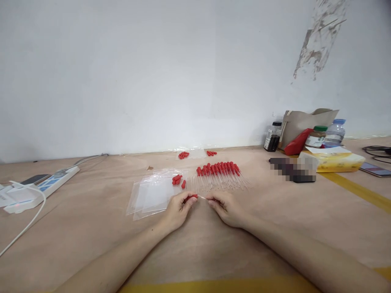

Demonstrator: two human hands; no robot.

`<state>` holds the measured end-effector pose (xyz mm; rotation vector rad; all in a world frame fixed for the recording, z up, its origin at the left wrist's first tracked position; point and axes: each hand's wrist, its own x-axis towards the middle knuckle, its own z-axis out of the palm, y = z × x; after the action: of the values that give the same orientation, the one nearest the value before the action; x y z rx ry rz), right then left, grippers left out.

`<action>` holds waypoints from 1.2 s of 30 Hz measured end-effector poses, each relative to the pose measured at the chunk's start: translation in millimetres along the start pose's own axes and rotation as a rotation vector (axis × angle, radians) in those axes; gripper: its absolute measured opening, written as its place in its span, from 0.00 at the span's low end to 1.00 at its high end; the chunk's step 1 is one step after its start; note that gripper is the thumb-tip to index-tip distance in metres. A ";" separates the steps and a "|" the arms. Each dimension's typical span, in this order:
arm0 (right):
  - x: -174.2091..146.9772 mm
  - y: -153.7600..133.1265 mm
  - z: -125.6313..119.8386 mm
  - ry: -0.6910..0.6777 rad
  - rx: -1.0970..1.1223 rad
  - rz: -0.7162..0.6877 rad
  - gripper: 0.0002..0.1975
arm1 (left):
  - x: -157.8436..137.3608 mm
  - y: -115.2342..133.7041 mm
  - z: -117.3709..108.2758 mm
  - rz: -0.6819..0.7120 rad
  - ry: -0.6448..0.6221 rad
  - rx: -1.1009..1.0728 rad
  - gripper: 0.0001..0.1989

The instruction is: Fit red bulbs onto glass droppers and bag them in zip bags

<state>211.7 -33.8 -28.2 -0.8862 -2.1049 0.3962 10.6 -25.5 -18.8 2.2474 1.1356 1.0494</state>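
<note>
So I was standing there watching somebody handle what looked like little dropper pipettes. Their left hand (177, 209) was closed in a pinch round a red rubber bulb (194, 196), and the right hand (224, 207) had the slim clear tube (202, 197) between thumb and fingers, the two parts meeting in the gap between the hands, low over the table. Couldn't tell how far the tube went into the bulb, tbh. To my mind, doing that well meant pinching the bulb near its neck, lining the tube up dead straight, and gripping it close to the joint with a gentle twist. Sideways pressure looked like the way to snap one.

As for the surface: a tan tabletop (76, 228) with a white power strip (45, 191) far left, a pale cable (39, 219) looping off it. Then overlapping clear plastic bags (149, 197), with loose red bulbs (176, 179) near their right edge. Just beyond the hands lay some bare tubes (194, 183), and right next to those a neat row of red-topped droppers (218, 171).

Over on the right stood a dark bottle (273, 138), a beige bag (305, 124), a green-lidded jar (317, 137) and a blue-capped bottle (336, 131), with a yellow tissue pack (340, 160) in front. The white wall (152, 73) behind had a scruffy peeled patch (320, 40) top right.
</note>
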 end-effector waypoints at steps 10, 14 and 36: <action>0.7 7.1 -14.5 -0.105 -0.234 -0.090 0.14 | -6.6 6.5 -4.6 0.123 -0.118 0.020 0.10; -0.6 9.4 -15.0 -0.084 -0.353 -0.152 0.14 | -6.8 8.3 -3.5 0.112 -0.156 0.074 0.11; -0.5 -15.3 -2.0 -0.080 -0.387 -0.100 0.11 | 0.9 -0.4 -13.4 0.339 -0.215 0.226 0.09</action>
<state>206.5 -45.0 -18.9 -0.9894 -2.3322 -0.0327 0.4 -24.2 -10.2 2.7254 0.8372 0.8019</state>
